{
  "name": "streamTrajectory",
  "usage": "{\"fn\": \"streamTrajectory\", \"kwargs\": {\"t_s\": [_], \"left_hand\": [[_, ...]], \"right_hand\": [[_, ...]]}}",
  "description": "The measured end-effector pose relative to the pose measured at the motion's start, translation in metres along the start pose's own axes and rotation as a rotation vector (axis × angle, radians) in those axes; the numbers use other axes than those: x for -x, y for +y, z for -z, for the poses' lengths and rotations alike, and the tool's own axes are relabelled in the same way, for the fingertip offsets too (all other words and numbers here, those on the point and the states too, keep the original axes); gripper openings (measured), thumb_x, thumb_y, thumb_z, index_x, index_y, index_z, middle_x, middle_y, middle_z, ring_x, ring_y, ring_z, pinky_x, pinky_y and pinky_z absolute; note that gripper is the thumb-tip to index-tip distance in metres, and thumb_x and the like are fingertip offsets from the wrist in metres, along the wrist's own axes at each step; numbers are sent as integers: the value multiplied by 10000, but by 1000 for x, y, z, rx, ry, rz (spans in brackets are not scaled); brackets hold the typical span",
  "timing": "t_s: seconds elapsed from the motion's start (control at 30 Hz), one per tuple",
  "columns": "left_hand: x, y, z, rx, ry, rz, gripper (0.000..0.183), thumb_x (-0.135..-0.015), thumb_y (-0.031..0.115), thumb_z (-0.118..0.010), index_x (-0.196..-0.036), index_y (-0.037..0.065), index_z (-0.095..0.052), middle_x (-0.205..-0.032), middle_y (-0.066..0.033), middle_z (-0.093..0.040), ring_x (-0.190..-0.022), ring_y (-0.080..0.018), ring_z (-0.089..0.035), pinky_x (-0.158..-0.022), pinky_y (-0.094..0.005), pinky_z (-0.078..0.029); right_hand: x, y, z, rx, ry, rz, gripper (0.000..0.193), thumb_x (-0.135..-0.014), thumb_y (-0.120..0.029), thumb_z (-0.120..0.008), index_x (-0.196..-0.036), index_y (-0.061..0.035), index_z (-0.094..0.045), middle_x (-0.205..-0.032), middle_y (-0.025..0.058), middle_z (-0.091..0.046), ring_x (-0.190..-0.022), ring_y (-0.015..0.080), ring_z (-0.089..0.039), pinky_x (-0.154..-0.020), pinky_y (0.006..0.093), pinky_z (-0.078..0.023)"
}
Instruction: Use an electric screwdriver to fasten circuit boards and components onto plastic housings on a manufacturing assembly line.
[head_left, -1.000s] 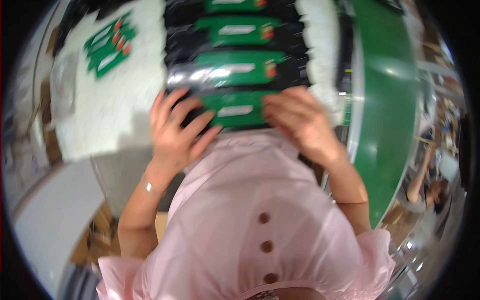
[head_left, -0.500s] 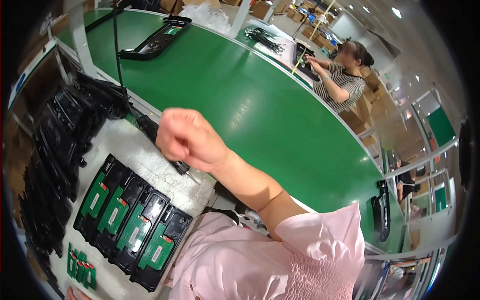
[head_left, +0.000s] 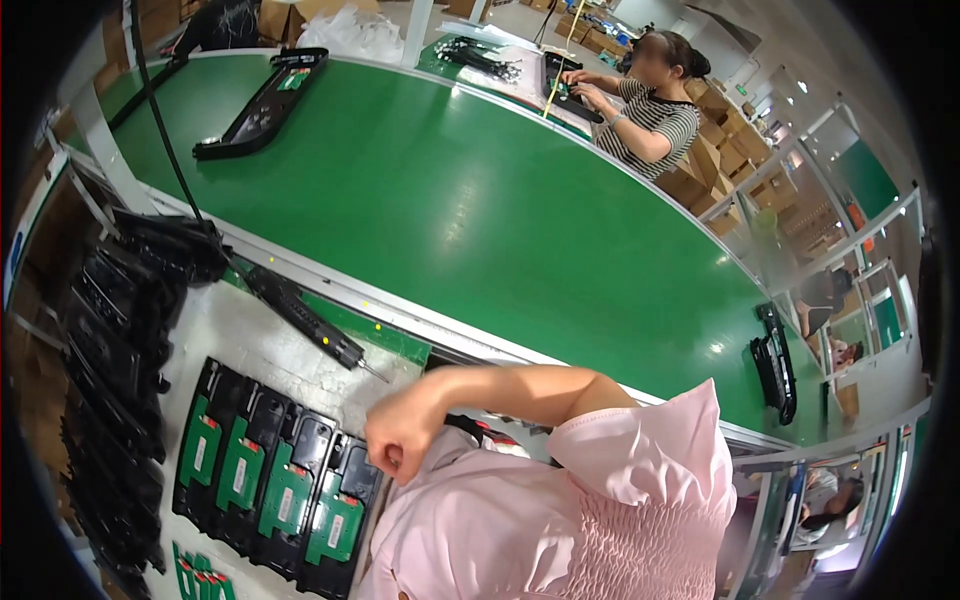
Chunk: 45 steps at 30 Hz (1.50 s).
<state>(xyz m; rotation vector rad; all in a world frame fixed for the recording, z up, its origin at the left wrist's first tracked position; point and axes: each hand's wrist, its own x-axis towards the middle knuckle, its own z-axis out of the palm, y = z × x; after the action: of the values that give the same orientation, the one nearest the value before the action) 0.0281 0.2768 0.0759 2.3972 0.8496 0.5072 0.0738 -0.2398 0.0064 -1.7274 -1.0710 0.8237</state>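
My right hand (head_left: 405,430) hovers beside the right end of a row of black plastic housings (head_left: 345,460), its fingers curled in. Whether something small is inside the fingers is hidden. Green circuit boards (head_left: 287,503) sit in the housings, which lie side by side on a white foam work surface (head_left: 205,325). Beyond the hand, a black electric screwdriver (head_left: 305,322) lies slanted along the belt edge, bit toward the hand and cable at its rear. Several loose small green boards (head_left: 200,578) lie at the lower left. My left hand is out of sight.
Black plastic parts (head_left: 110,400) are piled along the left. A wide green conveyor belt (head_left: 450,230) runs past, carrying a long black casing (head_left: 265,105) at far left and another black part (head_left: 773,365) at right. Across it, a person in a striped shirt (head_left: 650,125) handles a part.
My right hand has moved from above the screwdriver down toward the housings, uncovering the tool. The left fingertips have left the lower edge. The whole view has shifted.
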Motion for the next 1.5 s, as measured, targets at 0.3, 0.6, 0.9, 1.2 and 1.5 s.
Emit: {"fn": "streamTrajectory", "kwargs": {"t_s": [0.3, 0.6, 0.9, 1.2, 1.5], "left_hand": [[-12, 0, -12, 312, -110, 142, 213, -855, 155, -521, -974, -11, -583, -882, -156, -589, -792, -252, -554, -724, -315, -454], [-16, -6, -7, 591, -205, 312, 211, -856, 149, -518, -979, -12, -580, -886, -154, -589, -791, -246, -553, -724, -307, -455], [-18, -3, -25, 922, -342, 453, 210, -858, 142, -514, -984, -14, -577, -890, -152, -590, -790, -241, -552, -723, -298, -455], [-17, -5, -21, 1163, -469, 637, 208, -859, 135, -511, -989, -15, -574, -894, -150, -591, -789, -236, -551, -722, -290, -455], [-7, -16, -15, 1441, -548, 833, 207, -861, 128, -507, -994, -16, -571, -898, -148, -592, -788, -231, -551, -722, -281, -455]], "right_hand": [[10, 10, -37, 152, 414, -117, 192, -689, -201, -581, -557, -65, -556, -482, 7, -556, -467, 165, -544, -465, 300, -408], [10, 2, -10, -243, 254, -132, 168, -755, -174, -596, -664, -33, -594, -569, 17, -589, -520, 96, -561, -495, 235, -428], [25, 28, 118, -1388, 1074, 265, 223, -851, -221, -471, -1034, -96, -496, -616, -24, -451, -423, 38, -280, -357, 164, -231], [28, 118, 187, -1535, 1567, 74, 145, -825, -246, -464, -793, -105, -450, -643, -8, -484, -428, 37, -340, -346, 162, -279], [31, 130, 181, -1526, 1593, 73, 145, -814, -217, -471, -880, -111, -397, -672, 35, -516, -417, 44, -356, -336, 167, -292]]}}
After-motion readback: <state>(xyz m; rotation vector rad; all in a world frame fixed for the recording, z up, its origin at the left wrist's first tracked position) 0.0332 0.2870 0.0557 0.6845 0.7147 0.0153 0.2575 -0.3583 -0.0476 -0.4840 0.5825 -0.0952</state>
